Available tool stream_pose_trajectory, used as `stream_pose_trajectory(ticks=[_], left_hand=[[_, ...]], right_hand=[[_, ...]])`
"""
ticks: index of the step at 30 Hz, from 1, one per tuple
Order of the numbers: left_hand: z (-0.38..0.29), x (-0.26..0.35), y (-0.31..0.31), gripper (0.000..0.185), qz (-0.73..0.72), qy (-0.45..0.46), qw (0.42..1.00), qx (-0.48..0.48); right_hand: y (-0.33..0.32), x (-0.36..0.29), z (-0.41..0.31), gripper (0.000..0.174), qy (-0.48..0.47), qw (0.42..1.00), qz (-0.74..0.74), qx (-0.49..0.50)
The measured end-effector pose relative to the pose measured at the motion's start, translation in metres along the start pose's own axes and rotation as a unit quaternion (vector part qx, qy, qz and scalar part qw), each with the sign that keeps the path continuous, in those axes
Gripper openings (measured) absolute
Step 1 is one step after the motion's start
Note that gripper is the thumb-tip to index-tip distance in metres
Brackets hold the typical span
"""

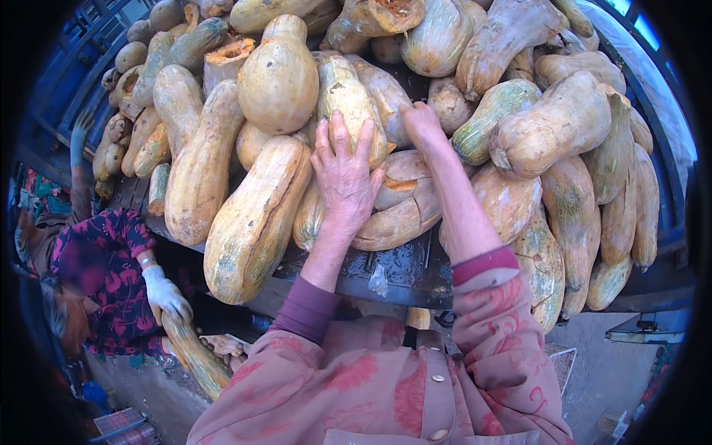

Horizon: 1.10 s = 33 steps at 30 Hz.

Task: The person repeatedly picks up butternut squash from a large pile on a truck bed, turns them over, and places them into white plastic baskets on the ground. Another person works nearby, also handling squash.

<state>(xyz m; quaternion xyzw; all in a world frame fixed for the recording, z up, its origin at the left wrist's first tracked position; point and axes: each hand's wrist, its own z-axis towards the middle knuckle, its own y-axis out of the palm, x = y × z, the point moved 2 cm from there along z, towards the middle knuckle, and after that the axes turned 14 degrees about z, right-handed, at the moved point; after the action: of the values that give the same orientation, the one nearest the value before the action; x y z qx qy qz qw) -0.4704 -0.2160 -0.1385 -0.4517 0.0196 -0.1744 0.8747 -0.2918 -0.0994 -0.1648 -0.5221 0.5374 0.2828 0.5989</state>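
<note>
My left hand [346, 172] lies with its fingers spread on the near end of a pale yellow squash [344, 92]. My right hand [421, 123] is curled into a fist against the side of a mottled tan squash [382, 92]. Whatever may be inside that fist is hidden. Below and between my wrists sits a cracked squash [397, 225], its rind split to show orange flesh. Left of my left hand, a long squash [258, 222] with a brown seam down its side reaches past the edge of the dark truck bed [356, 272].
Squashes are heaped across the bed; one broken squash [396, 14] shows its hollow inside. On the left, a person in a patterned top [114, 267] grips a long squash [194, 356] with a white-gloved hand [166, 295]. Another gloved hand [80, 133] rises behind, near blue side rails [61, 83].
</note>
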Motion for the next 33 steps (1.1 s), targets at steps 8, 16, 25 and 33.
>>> stream_pose_trajectory(ticks=[8, 16, 25, 33], left_hand=[[-0.001, 0.001, 0.009, 0.083, 0.005, -0.010, 1.000, 0.020], [-0.005, -0.001, 0.015, 0.082, -0.049, -0.038, 0.998, 0.031], [0.026, -0.003, -0.017, 0.075, -0.009, 0.004, 0.998, 0.069], [0.153, 0.032, 0.023, 0.094, 0.170, 0.237, 0.957, 0.001]], right_hand=[[0.016, 0.039, 0.047, 0.053, 0.236, 0.887, 0.397, -0.016], [-0.006, 0.033, 0.030, 0.053, 0.132, 0.781, 0.610, 0.029], [0.000, 0.027, 0.023, 0.058, 0.083, 0.699, 0.708, 0.064], [-0.006, 0.010, 0.016, 0.047, -0.034, 0.733, 0.679, -0.004]])
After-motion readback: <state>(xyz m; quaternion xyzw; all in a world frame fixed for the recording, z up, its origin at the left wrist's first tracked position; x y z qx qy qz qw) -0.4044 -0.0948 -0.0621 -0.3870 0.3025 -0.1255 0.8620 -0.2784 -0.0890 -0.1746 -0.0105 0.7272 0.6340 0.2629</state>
